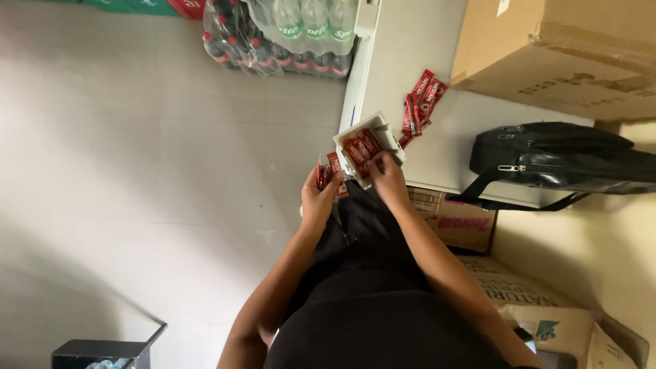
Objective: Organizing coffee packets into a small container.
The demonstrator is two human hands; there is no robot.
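My left hand (320, 197) is closed around a bunch of small red sachets (331, 172), held beside the edge of a white counter (400, 82). My right hand (387, 171) presses a red sachet (358, 147) into a small white box (369, 140) that sits at the counter's near edge. More red sachets lie inside the box. A loose pile of the same red sachets (419, 102) lies on the counter just past the box.
A large cardboard box (553, 51) and a black bag (557, 160) rest on the counter. Shrink-wrapped packs of drink bottles (280, 34) stand on the tiled floor. Cardboard cartons (465, 222) and sacks (547, 314) sit beside the counter.
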